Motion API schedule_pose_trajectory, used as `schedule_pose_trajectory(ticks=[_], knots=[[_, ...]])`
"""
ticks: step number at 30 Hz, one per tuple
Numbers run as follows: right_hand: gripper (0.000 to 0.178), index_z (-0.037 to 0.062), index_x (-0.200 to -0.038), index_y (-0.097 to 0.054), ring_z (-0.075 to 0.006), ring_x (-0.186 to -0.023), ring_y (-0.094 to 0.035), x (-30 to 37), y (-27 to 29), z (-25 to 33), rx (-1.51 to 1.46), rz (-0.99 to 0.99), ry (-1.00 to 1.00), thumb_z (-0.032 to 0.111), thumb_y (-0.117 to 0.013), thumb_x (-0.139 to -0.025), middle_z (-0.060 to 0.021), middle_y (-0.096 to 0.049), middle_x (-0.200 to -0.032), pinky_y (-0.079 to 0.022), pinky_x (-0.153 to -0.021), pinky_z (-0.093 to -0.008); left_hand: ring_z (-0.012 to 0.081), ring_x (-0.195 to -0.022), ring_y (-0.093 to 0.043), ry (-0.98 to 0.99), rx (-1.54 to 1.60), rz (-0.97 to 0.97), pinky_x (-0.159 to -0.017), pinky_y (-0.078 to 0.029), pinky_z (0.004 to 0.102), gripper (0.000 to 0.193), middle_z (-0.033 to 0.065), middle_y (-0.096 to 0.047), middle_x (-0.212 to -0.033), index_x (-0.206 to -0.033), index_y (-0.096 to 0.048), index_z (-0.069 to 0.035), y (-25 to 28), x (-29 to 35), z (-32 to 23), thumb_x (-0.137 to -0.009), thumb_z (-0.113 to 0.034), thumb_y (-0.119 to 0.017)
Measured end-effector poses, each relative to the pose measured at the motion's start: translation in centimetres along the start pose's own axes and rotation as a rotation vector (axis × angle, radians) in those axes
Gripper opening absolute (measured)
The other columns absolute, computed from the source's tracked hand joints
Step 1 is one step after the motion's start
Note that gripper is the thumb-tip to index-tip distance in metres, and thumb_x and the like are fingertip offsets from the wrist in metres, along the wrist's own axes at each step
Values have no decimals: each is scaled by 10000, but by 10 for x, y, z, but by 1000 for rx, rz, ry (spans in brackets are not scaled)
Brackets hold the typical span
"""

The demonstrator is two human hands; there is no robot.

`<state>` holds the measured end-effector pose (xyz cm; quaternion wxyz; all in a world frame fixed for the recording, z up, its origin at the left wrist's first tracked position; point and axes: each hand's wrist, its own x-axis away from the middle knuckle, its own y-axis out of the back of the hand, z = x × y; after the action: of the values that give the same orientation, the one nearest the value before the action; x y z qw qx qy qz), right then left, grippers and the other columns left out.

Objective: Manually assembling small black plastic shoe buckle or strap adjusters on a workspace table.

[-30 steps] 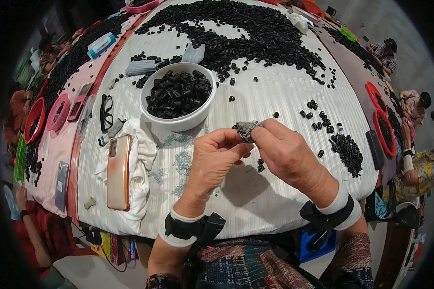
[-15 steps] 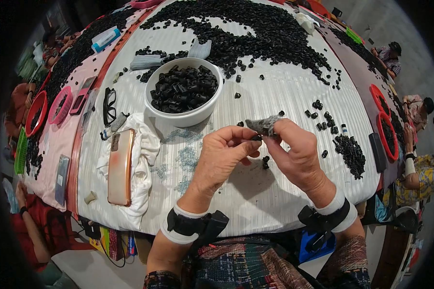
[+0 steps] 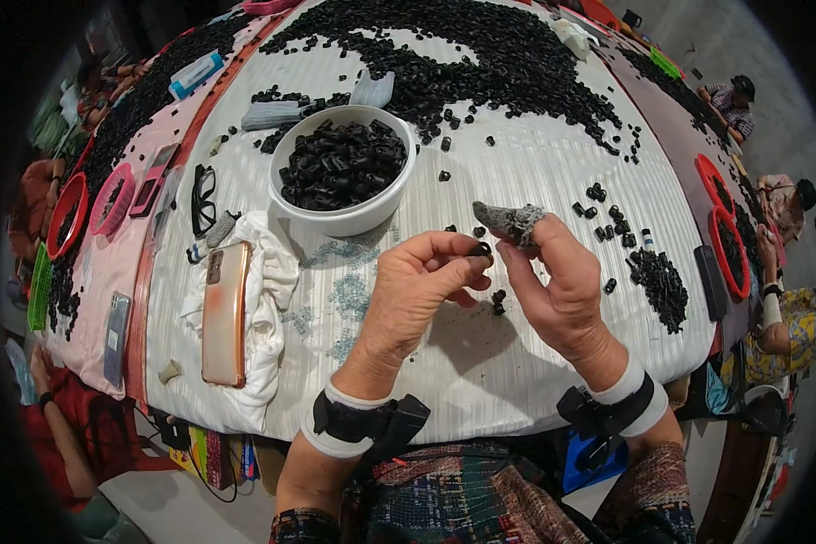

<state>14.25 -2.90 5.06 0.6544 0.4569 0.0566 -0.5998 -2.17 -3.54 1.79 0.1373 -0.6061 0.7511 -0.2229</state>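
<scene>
Between the thumb and forefinger of my left hand is a small black plastic part with a rounded, ring-like end. Just right of it, my right hand is lifted apart from the part, with its thumb and forefinger spread. A grey knitted finger cover sits on the right forefinger. Under the hands, a few black pieces rest on the striped white cloth. Beyond my left hand stands a white bowl filled with similar black parts.
A large spread of black parts covers the far table. At right are loose parts and a pile of small black pieces. On the left lie a phone on white cloth, and glasses. Other people sit at both sides.
My right forefinger and thumb have come away from the black part and parted, the hand shifting slightly up and right. My left hand has turned the part a little, still pinching it.
</scene>
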Motion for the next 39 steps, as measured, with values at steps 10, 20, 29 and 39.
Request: schedule_pose_trajectory(ticks=[10,20,29,39], knots=[[162,-23,-912,-569,-197,-656,-573,3,24,-1,18,38,-56,-91,-595,-767,-111,-580,-785,-454,-528,-301,134,-712,-655,-10,51,-76,-555,-531,234,162,128,-669,-899,-990,-604,-9,4,-5,-5,-839,-55,-637],[198,8,-886,-549,-288,-745,-557,39,27,-12,160,396,5,-65,-585,-706,-126,-535,-758,-461,-641,-374,113,-690,-640,-63,115,-132,-535,-528,228,161,119,-664,-895,-992,-607,-26,6,-3,-7,-843,-75,-643],[183,12,-883,-544,-294,-743,-550,35,20,-36,303,418,-5,-52,-574,-715,-116,-524,-767,-476,-663,-382,124,-686,-641,-49,114,-142,-530,-519,226,201,104,-675,-864,-978,-597,0,6,-4,-7,-820,-95,-678],[190,-8,-883,-540,-306,-763,-574,40,38,-34,244,229,-44,-66,-610,-716,-134,-565,-791,-481,-658,-373,122,-682,-639,-52,119,-155,-523,-517,218,204,100,-672,-858,-977,-596,-1,6,-4,-7,-815,-89,-682]])
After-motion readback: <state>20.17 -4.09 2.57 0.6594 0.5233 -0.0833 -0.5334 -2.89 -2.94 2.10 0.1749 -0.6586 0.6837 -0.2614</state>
